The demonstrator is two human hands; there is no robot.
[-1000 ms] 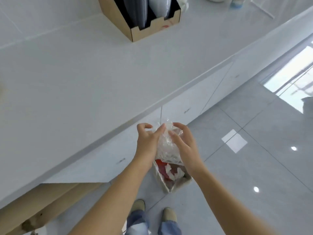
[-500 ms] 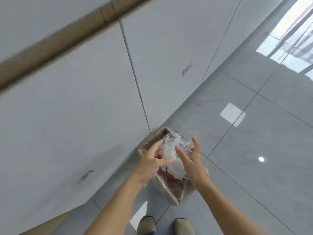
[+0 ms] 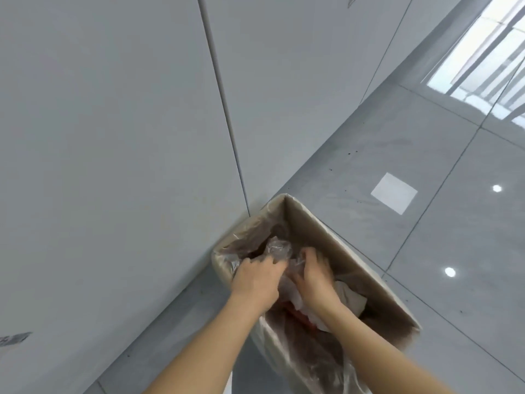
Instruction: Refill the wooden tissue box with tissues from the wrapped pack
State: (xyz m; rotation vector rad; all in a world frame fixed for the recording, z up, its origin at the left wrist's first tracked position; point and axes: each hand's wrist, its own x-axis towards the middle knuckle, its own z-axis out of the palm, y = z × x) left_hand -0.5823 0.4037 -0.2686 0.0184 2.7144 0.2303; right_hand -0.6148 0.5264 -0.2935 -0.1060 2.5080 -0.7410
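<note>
A crumpled clear plastic wrapper [image 3: 279,248] sits between both my hands, down inside the mouth of a cardboard bin [image 3: 335,237] lined with a clear bag. My left hand [image 3: 257,277] presses on the wrapper from the left with fingers curled over it. My right hand [image 3: 315,275] holds its right side, fingers bent down into the bin. White crumpled paper [image 3: 352,300] and something red [image 3: 298,315] lie in the bin under my hands. The wooden tissue box and the tissues are out of view.
The bin stands on the grey tiled floor [image 3: 426,155] against white cabinet doors [image 3: 113,137] that fill the left and top. A bright window reflection [image 3: 488,61] lies on the floor at the upper right.
The view has dropped from the countertop to the bin on the floor. Both hands have carried the crumpled wrapper down from above the bin into its opening.
</note>
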